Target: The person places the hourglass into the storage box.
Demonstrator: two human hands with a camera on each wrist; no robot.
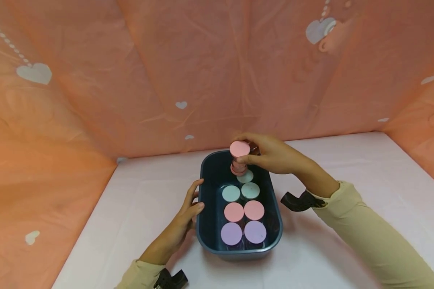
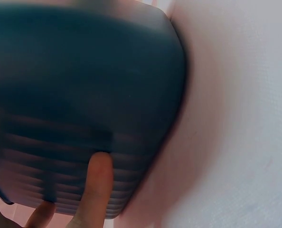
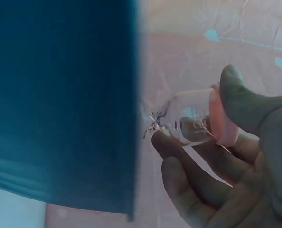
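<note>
A dark blue plastic tub stands on the white table and holds several small jars with lids: two purple, two pink and green ones. My right hand grips a clear jar with a pink lid over the tub's far end, just above another pink-lidded jar. In the right wrist view my thumb lies on the pink lid and fingers curl under the glass. My left hand rests with straight fingers against the tub's left wall.
Orange sheeting with white hearts walls in the back and both sides. The white tabletop spreads to the right and left of the tub. Black wrist camera mounts sit on both sleeves.
</note>
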